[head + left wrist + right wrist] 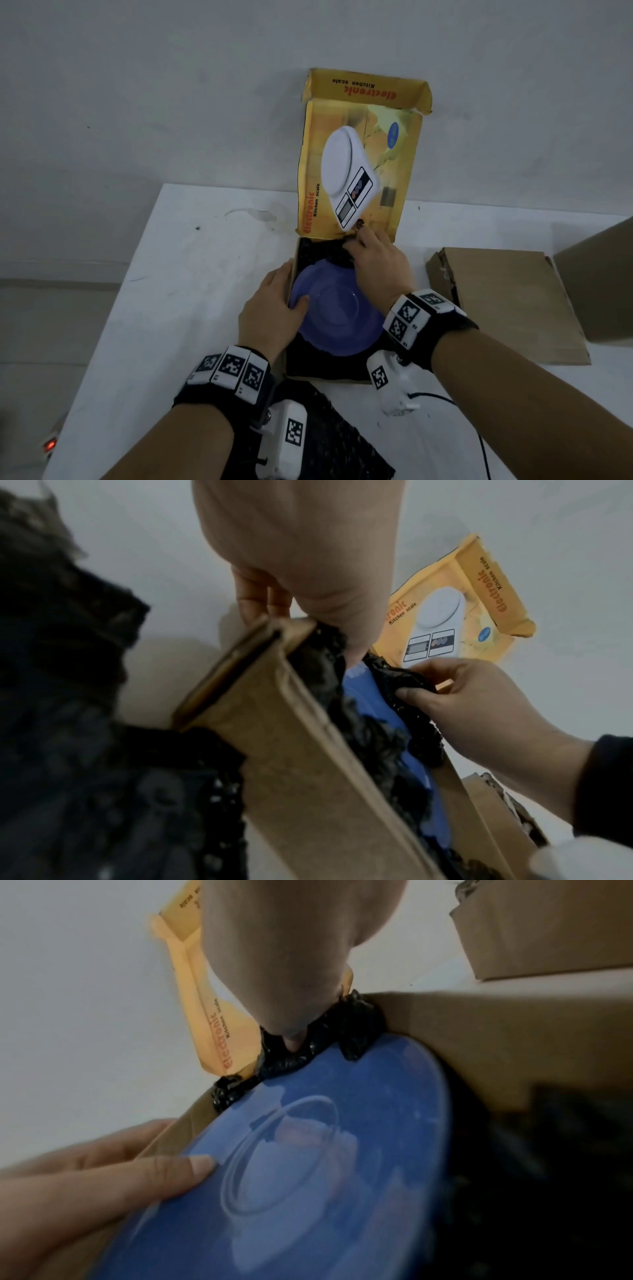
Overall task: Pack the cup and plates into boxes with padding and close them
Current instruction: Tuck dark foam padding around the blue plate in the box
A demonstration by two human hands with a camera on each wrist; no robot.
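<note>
A blue plate [339,308] lies flat on black padding [337,255] inside an open yellow kitchen-scale box [325,378], whose lid stands up against the wall. My left hand [293,286] clasps the box's left wall, fingers outside and thumb [192,1167] resting on the plate [342,1150]. My right hand [359,243] is at the box's far end and pinches a bunch of the black padding [411,685] just past the plate's rim [373,696]. No cup is in view.
A loose sheet of black padding [335,431] lies on the white table in front of the box. A flattened cardboard box [507,301] lies to the right, with a taller carton [603,274] beyond it. The table's left edge is close by.
</note>
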